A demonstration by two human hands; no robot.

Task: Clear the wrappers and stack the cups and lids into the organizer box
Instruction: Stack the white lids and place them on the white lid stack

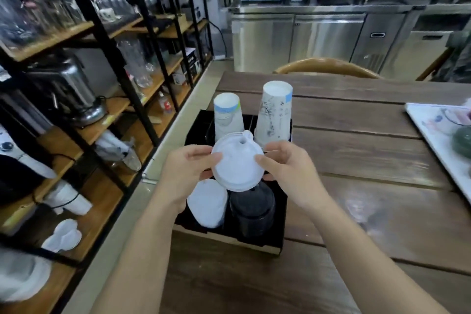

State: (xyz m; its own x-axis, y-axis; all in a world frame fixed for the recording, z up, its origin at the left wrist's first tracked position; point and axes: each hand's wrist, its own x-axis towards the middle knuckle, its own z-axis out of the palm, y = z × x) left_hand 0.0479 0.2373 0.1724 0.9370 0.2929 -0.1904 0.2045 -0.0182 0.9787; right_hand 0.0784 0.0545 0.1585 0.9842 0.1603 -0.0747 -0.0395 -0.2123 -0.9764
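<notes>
A black organizer box (279,233) stands at the left edge of the wooden table. In its two far compartments are upside-down paper cup stacks: a shorter one (227,116) on the left and a taller printed one (274,112) on the right. The near left compartment holds white lids (207,202); the near right one holds black lids (252,208). Above the box I hold a white lid stack (237,162) with both hands: my left hand (186,169) grips its left rim, my right hand (286,164) its right rim.
The wooden table (369,160) stretches right, with a white tray (441,130) carrying a dark green object at the right edge. A wooden chair back (326,65) is behind the table. Black metal shelves (102,84) with glassware and appliances line the left side.
</notes>
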